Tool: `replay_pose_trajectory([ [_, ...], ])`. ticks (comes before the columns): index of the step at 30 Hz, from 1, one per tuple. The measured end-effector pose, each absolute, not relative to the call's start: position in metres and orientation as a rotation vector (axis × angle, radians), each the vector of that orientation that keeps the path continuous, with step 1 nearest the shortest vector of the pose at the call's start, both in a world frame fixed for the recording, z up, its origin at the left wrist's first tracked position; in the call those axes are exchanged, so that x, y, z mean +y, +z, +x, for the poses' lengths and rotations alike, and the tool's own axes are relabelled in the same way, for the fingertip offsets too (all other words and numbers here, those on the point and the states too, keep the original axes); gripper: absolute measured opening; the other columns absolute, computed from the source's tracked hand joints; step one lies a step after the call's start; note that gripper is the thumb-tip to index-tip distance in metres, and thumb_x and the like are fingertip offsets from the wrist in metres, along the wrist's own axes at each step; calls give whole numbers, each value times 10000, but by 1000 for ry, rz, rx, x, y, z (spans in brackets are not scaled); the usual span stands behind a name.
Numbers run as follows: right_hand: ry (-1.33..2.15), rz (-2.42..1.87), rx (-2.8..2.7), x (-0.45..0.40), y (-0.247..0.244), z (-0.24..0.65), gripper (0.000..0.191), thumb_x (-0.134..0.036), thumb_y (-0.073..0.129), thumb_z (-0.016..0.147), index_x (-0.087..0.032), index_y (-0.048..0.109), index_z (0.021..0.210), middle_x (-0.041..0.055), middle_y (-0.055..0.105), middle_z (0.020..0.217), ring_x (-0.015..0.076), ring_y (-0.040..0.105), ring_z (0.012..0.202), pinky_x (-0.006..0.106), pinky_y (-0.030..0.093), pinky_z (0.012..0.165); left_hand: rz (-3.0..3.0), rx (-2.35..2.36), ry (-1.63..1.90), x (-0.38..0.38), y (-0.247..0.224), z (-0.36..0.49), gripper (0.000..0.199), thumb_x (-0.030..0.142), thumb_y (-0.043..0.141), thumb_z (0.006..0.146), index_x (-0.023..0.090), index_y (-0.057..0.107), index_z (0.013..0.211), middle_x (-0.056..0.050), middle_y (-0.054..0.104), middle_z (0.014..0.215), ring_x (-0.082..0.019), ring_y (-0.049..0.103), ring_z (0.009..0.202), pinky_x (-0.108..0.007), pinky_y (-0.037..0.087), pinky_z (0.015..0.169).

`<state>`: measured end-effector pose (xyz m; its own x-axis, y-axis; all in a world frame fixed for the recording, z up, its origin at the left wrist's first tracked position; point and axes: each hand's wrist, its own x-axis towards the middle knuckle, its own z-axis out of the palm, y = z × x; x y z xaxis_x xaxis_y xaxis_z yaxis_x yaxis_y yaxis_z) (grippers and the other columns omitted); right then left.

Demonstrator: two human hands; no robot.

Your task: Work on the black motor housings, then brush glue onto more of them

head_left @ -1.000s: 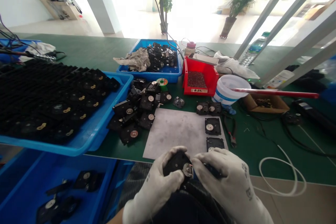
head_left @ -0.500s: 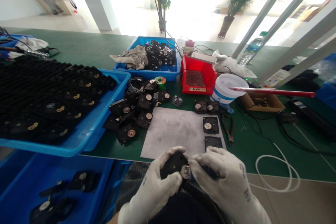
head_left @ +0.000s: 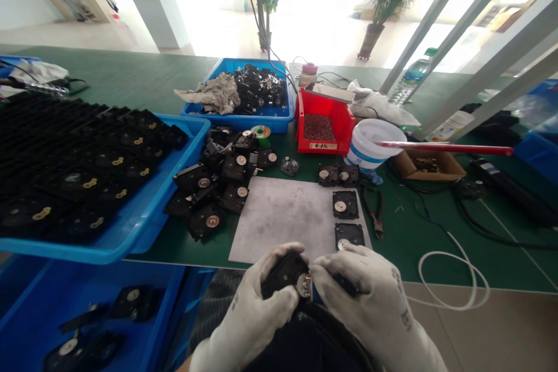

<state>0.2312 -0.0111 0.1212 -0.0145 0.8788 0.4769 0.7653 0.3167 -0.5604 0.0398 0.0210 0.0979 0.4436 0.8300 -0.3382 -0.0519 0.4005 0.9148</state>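
In a white glove, my left hand (head_left: 257,308) grips a black plastic case (head_left: 283,276) with a silver disc at its right end, held over my lap at the table's front edge. My right hand (head_left: 366,290), gloved too, is closed in a pinch just right of that disc. Something dark lies under its curled fingers, too covered to name. Beyond the hands is a grey-white sheet (head_left: 279,215). Along its right side lie similar black cases (head_left: 345,205) with silver discs, one partly behind my right hand.
Left stands a large blue tray (head_left: 143,232) of black cases; loose ones (head_left: 204,222) are heaped beside it. A red bin (head_left: 325,145), white bucket (head_left: 375,139), small cardboard box (head_left: 429,168) and pliers (head_left: 375,212) are right. Below left is another blue bin (head_left: 143,279).
The whole view has shifted slightly to the left. Both hands keep nearly the same pose, with the left still around the black case and the right still pinched beside its disc.
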Motion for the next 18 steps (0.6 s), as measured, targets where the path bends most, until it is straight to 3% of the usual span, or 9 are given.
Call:
replay_pose_trajectory([
  [6, 243, -1469, -1775, -11, 124, 231, 241, -194, 670, 938, -244, 679, 703, -78, 732, 655, 116, 636, 553, 296, 455, 725, 1046, 999, 651, 23, 103, 41, 552, 282, 704, 734, 182, 709, 1277, -99, 790, 1224, -335, 723, 1189, -368, 597, 969],
  [13, 172, -1438, -1828, -10, 126, 230, 289, -197, 650, 951, -230, 645, 664, -47, 715, 610, 131, 575, 503, 315, 393, 641, 1108, 1008, 673, 21, 98, 36, 531, 273, 693, 768, 185, 703, 1292, -95, 778, 1288, -319, 730, 1199, -391, 565, 1081],
  [18, 137, -1453, -1869, -12, 132, 227, 369, -224, 618, 972, -217, 572, 606, -45, 645, 551, 118, 501, 492, 315, 339, 609, 1039, 1015, 682, 15, 98, 34, 523, 337, 759, 805, 198, 702, 1306, -95, 779, 1311, -318, 720, 1247, -333, 598, 1047],
])
